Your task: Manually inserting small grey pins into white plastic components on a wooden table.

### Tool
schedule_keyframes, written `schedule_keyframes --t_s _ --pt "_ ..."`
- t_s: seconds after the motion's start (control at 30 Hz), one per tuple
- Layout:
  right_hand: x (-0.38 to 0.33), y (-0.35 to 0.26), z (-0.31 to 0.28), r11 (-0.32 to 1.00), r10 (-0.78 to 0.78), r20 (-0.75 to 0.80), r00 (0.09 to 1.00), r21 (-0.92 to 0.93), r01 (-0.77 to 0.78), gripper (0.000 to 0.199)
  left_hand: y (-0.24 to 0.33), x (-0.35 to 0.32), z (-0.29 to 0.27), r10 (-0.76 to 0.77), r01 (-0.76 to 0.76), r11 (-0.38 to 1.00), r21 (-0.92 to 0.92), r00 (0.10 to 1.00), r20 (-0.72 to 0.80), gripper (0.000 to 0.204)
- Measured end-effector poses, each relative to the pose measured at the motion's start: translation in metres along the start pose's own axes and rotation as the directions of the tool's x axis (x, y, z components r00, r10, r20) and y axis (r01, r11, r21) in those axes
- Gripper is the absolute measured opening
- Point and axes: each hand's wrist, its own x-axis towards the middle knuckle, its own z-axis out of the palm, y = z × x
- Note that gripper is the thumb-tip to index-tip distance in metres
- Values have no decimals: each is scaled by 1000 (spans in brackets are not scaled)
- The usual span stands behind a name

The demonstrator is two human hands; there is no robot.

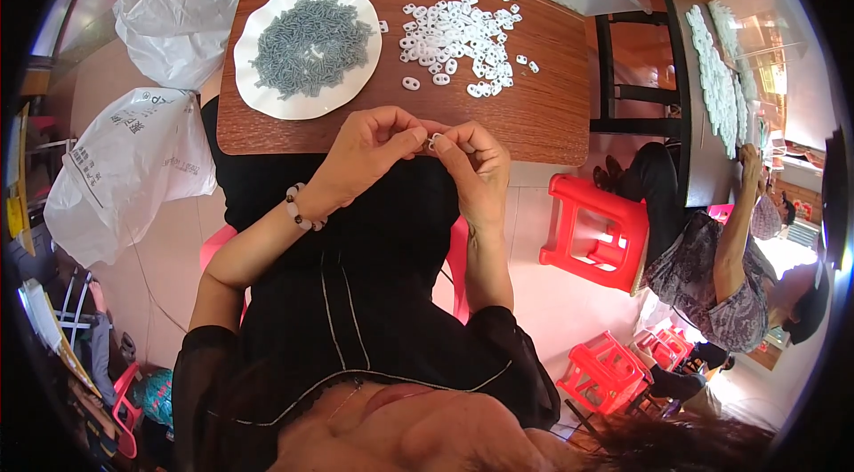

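Pinching one small white piece (435, 142) together, the left hand (366, 150) and right hand (473, 162) meet near the table edge (391, 145), keeping supplies within reach.

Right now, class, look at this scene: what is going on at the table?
A seated person holds a small white piece between both hands, left hand and right hand pinching it together just over the near edge of the wooden table. Ahead on the table lie a white plate heaped with small grey pieces and a loose pile of white two-hole pieces. Another person sits at a neighbouring table.
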Motion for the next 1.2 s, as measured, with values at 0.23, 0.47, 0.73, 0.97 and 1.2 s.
schedule_keyframes --t_s 0.23,0.47,0.73,0.97,1.2 --pt "-1 4 -2 1000 6 -7 1000 9 -6 4 -4 -1 1 11 -11 1000 8 1000 -20 19" --pt "-3 4 0 1000 7 -16 1000 -13 -7 5 -2 -4 4 35 -33 998 47 999 -37 17" --pt "-6 6 3 997 -29 -47 998 -73 26 6 -9 -5 5 94 -92 995 40 994 -62 14" --pt "-7 7 1 998 -27 -37 999 -60 25 6 -12 -6 5 99 -85 985 151 991 -91 15" --pt "-5 9 -1 1000 -2 -34 999 -13 1 6 -9 -7 5 24 -14 995 95 994 -104 18"
